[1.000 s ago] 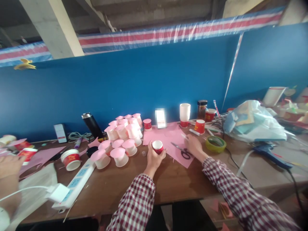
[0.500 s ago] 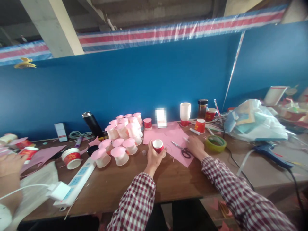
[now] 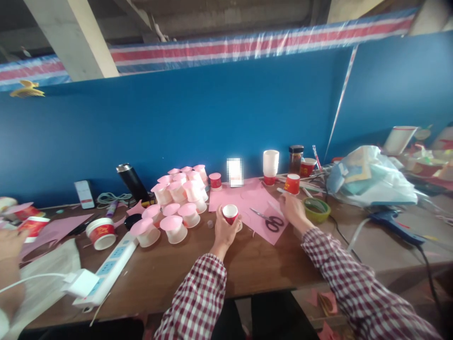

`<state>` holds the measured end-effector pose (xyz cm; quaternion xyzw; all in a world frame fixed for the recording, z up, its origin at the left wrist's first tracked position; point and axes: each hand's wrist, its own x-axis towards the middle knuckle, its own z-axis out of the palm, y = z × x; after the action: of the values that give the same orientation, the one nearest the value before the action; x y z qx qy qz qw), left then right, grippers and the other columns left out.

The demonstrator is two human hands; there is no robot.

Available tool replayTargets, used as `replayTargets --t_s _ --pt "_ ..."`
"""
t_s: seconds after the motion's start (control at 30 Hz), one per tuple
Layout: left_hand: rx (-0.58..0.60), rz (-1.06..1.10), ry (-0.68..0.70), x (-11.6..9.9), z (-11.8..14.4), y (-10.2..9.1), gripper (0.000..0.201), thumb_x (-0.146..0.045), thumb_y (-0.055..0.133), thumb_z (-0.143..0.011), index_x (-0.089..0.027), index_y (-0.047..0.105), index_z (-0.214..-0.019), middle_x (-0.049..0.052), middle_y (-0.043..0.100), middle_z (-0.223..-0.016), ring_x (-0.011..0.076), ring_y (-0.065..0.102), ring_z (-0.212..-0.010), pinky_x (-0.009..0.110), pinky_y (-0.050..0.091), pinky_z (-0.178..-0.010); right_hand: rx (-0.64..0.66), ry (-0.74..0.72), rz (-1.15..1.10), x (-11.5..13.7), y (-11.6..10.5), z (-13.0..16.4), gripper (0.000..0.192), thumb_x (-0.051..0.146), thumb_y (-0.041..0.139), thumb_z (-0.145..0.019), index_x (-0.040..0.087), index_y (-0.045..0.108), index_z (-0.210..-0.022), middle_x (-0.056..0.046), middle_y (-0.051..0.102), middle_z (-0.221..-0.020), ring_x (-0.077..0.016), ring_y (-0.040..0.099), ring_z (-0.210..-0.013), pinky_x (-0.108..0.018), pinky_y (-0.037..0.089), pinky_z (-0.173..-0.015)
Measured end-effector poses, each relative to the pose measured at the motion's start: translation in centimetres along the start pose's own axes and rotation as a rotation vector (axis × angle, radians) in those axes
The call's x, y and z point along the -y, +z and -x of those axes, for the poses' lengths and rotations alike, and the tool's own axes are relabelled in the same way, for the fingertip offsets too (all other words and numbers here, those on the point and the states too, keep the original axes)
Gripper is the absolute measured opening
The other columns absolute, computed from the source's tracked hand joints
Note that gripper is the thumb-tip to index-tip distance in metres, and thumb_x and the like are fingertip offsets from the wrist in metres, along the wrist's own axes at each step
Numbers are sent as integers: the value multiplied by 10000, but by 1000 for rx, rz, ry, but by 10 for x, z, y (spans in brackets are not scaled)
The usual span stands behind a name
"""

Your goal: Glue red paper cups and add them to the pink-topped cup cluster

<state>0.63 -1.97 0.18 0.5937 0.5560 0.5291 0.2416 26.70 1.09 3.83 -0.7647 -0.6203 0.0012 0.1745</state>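
Standing upright, small red cup (image 3: 230, 213) with white rim gripped by left hand (image 3: 224, 229); right hand (image 3: 294, 210) laid loosely open on pink paper (image 3: 247, 202).

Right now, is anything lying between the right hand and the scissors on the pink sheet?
Nothing visible. The right hand rests at the far right edge of the pink sheet, and the scissors lie just beside it on bare paper. The left hand holds a small red cup on the scissors' other side.
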Motion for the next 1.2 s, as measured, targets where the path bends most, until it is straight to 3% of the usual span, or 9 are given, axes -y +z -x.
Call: replayTargets --t_s 0.27,0.6,0.83,0.9,1.0,1.1,1.2 --pt "-27 25 33 -2 1 -3 682 -537 516 -868 -114 367 -1382 236 405 -1463 339 397 -1375 497 305 -1137 73 -69 140 -6 2 -9 262 85 442 -949 45 693 -1009 -237 706 -1007 -286 687 -1006 -334 483 -832" --pt "-25 28 15 -1 1 -2 684 -541 519 -871 -110 382 -1383 231 423 -1458 324 415 -1370 466 310 -1140 104 -79 181 -2 7 -25 291 116 402 -971 86 667 -1087 -216 706 -1034 -286 698 -992 -354 505 -823" --pt "-20 26 7 1 0 -1 675 -529 514 -876 -108 382 -1386 231 426 -1459 323 413 -1372 469 319 -1134 72 -24 144 3 4 -24 342 102 332 -990 47 596 -1200 -244 663 -1089 -310 671 -1057 -390 504 -855" --pt "-19 27 7 1 0 -1 676 -531 505 -879 -106 376 -1389 231 429 -1456 324 417 -1367 471 319 -1133 66 8 124 3 2 -25 329 129 359 -999 39 572 -1233 -259 621 -1171 -301 664 -1060 -395 512 -861" --pt "-27 27 13 1 0 -1 672 -537 485 -883 -104 377 -1387 234 429 -1452 325 419 -1364 474 316 -1134 91 26 90 5 1 -24 310 276 524 -986 102 577 -1237 -172 597 -1245 -244 647 -1045 -408 539 -872" --pt "-35 18 25 0 1 -1 682 -555 462 -886 -104 373 -1389 239 418 -1454 331 414 -1365 488 313 -1132 153 -2 56 9 2 -18 328 367 549 -973 135 602 -1199 -102 662 -1132 -210 662 -969 -384 549 -826" --pt "-83 14 73 -1 1 -2 707 -579 436 -890 -96 354 -1400 247 432 -1426 334 437 -1337 502 335 -1112 206 -49 36 14 4 -8 372 408 465 -985 113 658 -1105 -149 715 -1000 -248 692 -915 -345 511 -764"
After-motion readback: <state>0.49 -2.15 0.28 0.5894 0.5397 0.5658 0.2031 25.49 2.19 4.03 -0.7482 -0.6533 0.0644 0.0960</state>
